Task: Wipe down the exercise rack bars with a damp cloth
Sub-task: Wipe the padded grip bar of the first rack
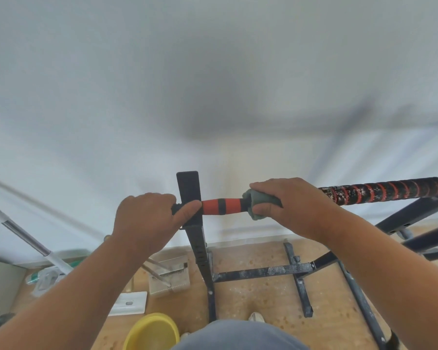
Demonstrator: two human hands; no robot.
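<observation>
Grey-green cloth (259, 204) wrapped round bar (223, 206), gripped by right hand (292, 204) just right of centre | left hand (148, 218) curled round bar end at upright (196, 223) | red-black grip section looks clean; taped stretch (387, 193) right still speckled, lower frame (263, 272) dusty | progress judged early.

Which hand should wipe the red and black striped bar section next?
Right hand: it already wraps the grey-green damp cloth around the red-and-black horizontal bar. The left hand only steadies the bar's end.
</observation>
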